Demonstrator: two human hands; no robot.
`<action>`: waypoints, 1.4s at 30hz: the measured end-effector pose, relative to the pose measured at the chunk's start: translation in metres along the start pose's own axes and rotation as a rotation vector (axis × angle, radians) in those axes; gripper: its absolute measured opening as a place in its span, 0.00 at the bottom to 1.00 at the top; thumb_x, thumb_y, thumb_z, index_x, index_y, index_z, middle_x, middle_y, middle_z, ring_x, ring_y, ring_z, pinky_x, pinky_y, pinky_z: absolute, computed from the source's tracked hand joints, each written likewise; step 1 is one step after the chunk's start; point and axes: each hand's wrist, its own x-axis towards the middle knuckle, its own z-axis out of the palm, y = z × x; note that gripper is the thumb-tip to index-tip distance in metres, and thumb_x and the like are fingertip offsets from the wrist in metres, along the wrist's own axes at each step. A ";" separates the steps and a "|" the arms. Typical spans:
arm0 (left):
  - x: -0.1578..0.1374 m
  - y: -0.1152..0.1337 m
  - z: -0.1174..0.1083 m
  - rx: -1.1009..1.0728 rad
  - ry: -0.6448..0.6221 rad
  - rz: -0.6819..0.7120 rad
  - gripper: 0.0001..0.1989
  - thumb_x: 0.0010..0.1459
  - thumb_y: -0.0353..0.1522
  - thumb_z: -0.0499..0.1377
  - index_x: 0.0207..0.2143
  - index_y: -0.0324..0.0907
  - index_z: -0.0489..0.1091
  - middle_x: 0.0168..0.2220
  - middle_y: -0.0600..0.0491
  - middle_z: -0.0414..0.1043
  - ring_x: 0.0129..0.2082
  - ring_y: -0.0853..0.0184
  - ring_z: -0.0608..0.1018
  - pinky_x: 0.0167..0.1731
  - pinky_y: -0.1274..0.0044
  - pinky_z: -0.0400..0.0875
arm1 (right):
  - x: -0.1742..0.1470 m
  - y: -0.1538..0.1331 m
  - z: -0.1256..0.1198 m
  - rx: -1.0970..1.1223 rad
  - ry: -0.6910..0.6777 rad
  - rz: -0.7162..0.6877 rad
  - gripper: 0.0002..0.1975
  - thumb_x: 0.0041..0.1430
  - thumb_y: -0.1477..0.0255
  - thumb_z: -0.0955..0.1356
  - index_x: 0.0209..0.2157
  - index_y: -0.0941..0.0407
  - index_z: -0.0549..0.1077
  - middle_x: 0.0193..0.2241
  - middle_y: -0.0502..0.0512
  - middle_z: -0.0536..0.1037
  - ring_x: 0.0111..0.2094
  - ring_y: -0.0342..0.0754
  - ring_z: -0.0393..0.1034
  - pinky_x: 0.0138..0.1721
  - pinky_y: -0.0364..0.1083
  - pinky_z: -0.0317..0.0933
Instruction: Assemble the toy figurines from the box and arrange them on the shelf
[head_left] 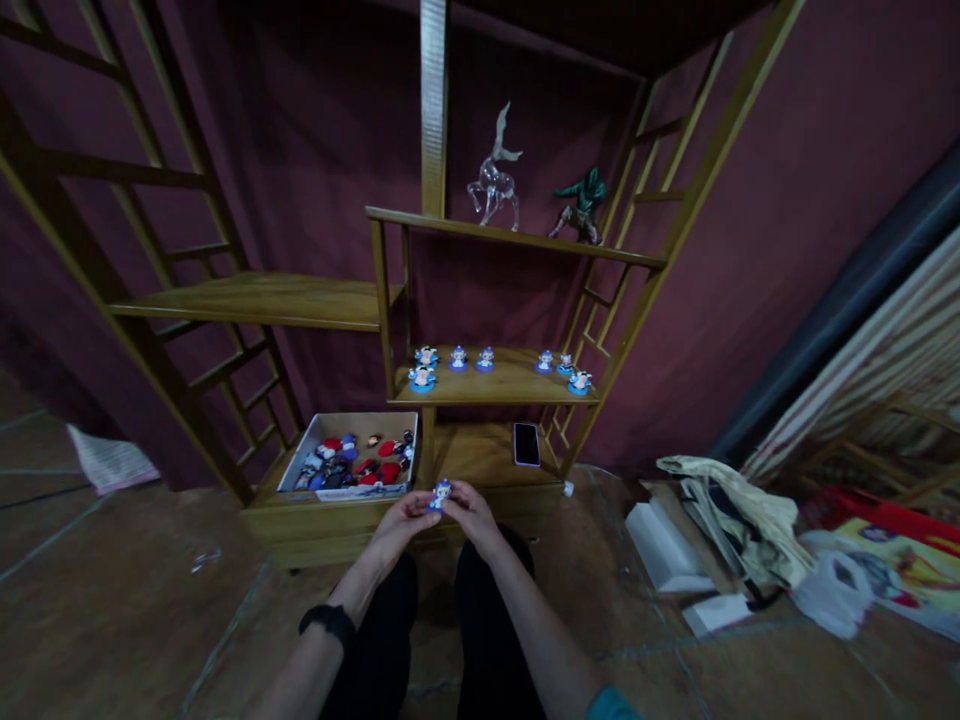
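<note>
Between my two hands is a small purple-and-white figurine (441,494), held upright in front of the shelf unit. My left hand (405,522) pinches its base from the left, and my right hand (471,512) grips it from the right. Just beyond, to the left, an open cardboard box (348,493) holds several red, blue and dark figurines. On the middle shelf (502,388) stand several similar pieces: a purple figurine (458,359) among them, and a light-blue-based figurine (422,378) at the left end, with others toward the right.
A phone (526,444) lies on the lowest shelf. Above, a clear horse statuette (495,185) and a dark green statuette (583,205) stand on the upper shelf (517,234). Right on the floor are a white box (666,548), a cloth bag (750,510) and a plastic bag (836,585).
</note>
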 end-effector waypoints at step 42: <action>-0.004 0.022 0.001 0.073 0.078 -0.125 0.24 0.38 0.44 0.64 0.37 0.40 0.72 0.38 0.45 0.74 0.37 0.59 0.76 0.37 0.73 0.68 | 0.117 -0.198 -0.177 -1.375 0.449 -0.158 0.17 0.54 0.70 0.62 0.47 0.53 0.64 0.34 0.54 0.73 0.36 0.49 0.68 0.39 0.45 0.58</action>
